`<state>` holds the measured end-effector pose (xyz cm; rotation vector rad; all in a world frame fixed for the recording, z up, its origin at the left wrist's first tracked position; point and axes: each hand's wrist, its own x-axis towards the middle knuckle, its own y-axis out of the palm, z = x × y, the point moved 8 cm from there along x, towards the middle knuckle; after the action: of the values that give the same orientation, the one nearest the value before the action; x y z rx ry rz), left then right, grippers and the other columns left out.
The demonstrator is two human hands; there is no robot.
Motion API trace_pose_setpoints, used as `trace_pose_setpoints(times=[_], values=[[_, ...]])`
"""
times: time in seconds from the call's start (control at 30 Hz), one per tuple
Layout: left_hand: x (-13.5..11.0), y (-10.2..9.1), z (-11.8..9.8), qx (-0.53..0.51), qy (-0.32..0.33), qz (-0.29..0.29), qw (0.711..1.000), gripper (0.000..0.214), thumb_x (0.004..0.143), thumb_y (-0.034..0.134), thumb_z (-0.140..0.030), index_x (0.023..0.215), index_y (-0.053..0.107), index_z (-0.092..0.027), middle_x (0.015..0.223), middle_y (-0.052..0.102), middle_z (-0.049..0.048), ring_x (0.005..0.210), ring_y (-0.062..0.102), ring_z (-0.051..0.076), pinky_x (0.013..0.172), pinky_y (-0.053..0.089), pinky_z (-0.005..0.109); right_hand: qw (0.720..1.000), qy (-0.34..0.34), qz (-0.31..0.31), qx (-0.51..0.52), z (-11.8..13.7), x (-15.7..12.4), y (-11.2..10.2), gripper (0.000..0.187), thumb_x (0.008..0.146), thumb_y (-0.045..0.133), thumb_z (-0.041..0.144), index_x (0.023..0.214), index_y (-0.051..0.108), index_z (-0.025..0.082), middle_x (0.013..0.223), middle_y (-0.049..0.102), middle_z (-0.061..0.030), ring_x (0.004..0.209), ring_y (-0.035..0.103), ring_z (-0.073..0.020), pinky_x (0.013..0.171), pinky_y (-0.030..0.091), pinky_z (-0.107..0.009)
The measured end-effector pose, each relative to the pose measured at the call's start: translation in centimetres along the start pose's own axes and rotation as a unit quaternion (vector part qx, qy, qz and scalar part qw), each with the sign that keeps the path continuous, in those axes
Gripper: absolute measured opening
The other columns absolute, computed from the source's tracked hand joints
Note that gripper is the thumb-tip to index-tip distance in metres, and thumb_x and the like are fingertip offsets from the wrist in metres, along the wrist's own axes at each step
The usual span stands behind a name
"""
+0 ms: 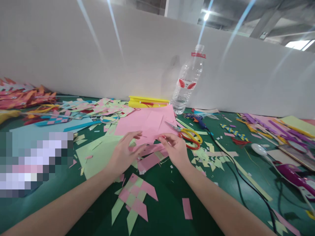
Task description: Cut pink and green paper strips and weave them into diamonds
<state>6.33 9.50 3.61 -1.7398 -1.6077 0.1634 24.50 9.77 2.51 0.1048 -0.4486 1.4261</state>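
Observation:
My left hand [125, 151] hovers over the pink and green paper with its fingers apart and nothing in them. Beside it, my right hand [176, 150] pinches a tiny reddish bit between thumb and forefinger, too small to name. Under and behind the hands lie pink paper sheets [145, 121], with a light green sheet [94, 154] to the left. Scissors [191, 135] with yellow and red handles rest just beyond my right hand. Nearer to me is a woven pink and green paper fish [135, 193], flat on the green table [169, 196].
A clear plastic bottle [188, 82] stands against the white partition [98, 49]. On the right lie a blue glue gun [197, 119] with a black cable [236, 164] and a purple and white device [290, 172]. Paper scraps [209, 157] are scattered about; orange paper pieces [27, 96] are piled left.

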Motion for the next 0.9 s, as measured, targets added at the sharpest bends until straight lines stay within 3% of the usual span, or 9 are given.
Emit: trace_pose_setpoints(times=[0.13, 0.3, 0.47, 0.7, 0.9], values=[[-0.1, 0.5, 1.2, -0.07, -0.067, 0.035, 0.995, 0.043, 0.078, 0.058, -0.049, 0.11, 0.056, -0.019, 0.111, 0.064, 0.0101, 0.101, 0.061, 0.027, 0.076, 0.052, 0.035, 0.996, 0.032, -0.006, 0.08, -0.5, 0.1, 0.0, 0.019, 0.075, 0.066, 0.035, 0.083, 0.068, 0.019, 0.083, 0.073, -0.0052, 0.082, 0.068, -0.021, 0.081, 0.052, -0.036], [-0.4, 1.2, 1.9, -0.15, -0.147, 0.07, 0.975, 0.038, 0.079, 0.053, -0.052, 0.082, 0.065, -0.017, 0.086, 0.071, 0.009, 0.077, 0.067, 0.024, 0.059, 0.052, 0.028, 0.981, 0.074, 0.001, 0.177, -1.5, 0.3, 0.3, 0.018, 0.073, 0.069, 0.037, 0.076, 0.068, 0.019, 0.076, 0.072, -0.0023, 0.077, 0.068, -0.0186, 0.082, 0.051, -0.034], [-0.1, 0.9, 1.7, -0.206, -0.131, 0.06, 0.968, 0.04, 0.083, 0.047, -0.052, 0.08, 0.065, -0.016, 0.077, 0.067, 0.006, 0.079, 0.065, 0.021, 0.064, 0.053, 0.027, 0.972, 0.1, 0.019, 0.212, -2.2, 0.4, 0.8, 0.019, 0.072, 0.07, 0.037, 0.075, 0.07, 0.019, 0.071, 0.07, -0.0003, 0.071, 0.066, -0.0148, 0.08, 0.051, -0.031], [-0.1, 0.9, 1.9, -0.26, -0.137, 0.042, 0.955, 0.04, 0.083, 0.05, -0.052, 0.091, 0.063, -0.015, 0.087, 0.065, 0.0081, 0.085, 0.063, 0.023, 0.069, 0.056, 0.033, 0.963, 0.114, 0.046, 0.241, -2.1, 0.3, 1.3, 0.019, 0.07, 0.072, 0.038, 0.073, 0.072, 0.018, 0.069, 0.071, -0.0016, 0.07, 0.066, -0.0159, 0.082, 0.052, -0.036], [-0.1, 0.1, 1.4, -0.265, -0.161, 0.007, 0.951, 0.037, 0.078, 0.056, -0.052, 0.07, 0.058, -0.017, 0.075, 0.063, 0.0043, 0.078, 0.066, 0.023, 0.064, 0.058, 0.032, 0.947, 0.131, 0.093, 0.279, -2.1, 0.1, 2.3, 0.023, 0.071, 0.071, 0.041, 0.075, 0.071, 0.018, 0.07, 0.071, -0.0024, 0.068, 0.067, -0.0166, 0.081, 0.053, -0.036]])
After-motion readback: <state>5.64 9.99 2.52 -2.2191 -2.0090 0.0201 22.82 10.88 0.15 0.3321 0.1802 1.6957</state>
